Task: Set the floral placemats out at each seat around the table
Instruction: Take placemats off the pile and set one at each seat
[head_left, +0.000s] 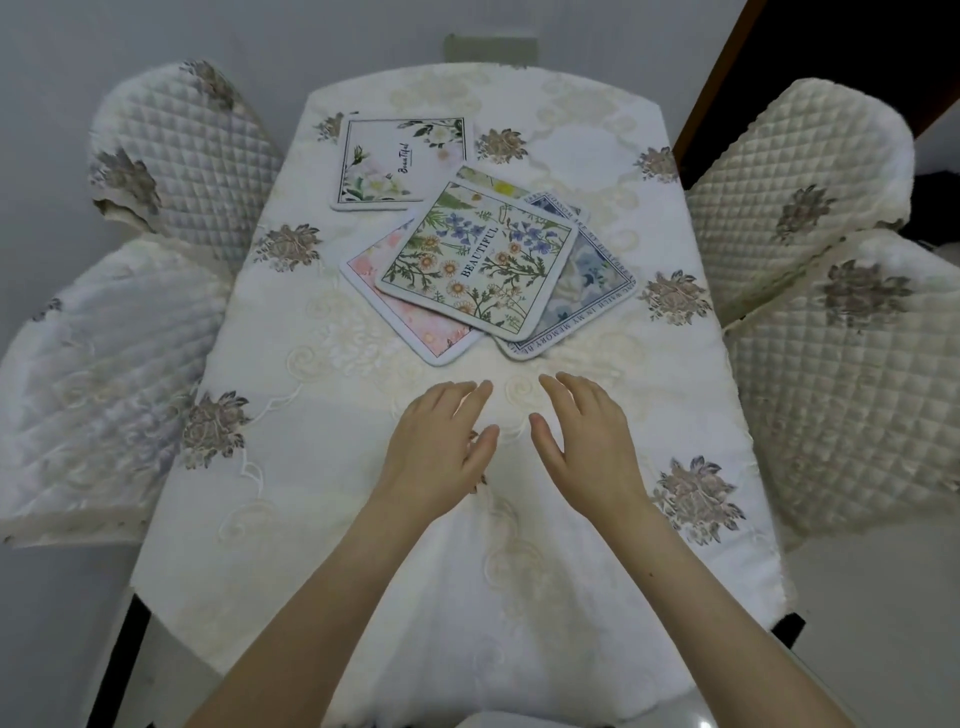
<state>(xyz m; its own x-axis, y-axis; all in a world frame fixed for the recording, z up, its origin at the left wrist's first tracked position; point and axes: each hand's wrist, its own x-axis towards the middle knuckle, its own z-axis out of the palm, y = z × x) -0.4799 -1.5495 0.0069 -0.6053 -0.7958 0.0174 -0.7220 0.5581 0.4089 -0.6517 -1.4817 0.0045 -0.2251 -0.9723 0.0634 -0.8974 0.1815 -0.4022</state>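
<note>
On the table (311, 519), placemats (475, 262) lie heaped; both hands' (441, 447) grip apart, holding nothing.

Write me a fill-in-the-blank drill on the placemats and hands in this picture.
1. The placemat printed BEAUTIFUL lies on ____ of the pile.
2. The white placemat lies apart, toward the table's ____ end.
3. Both the left hand and right hand hold ____.

Missing words: top; far; nothing
</note>
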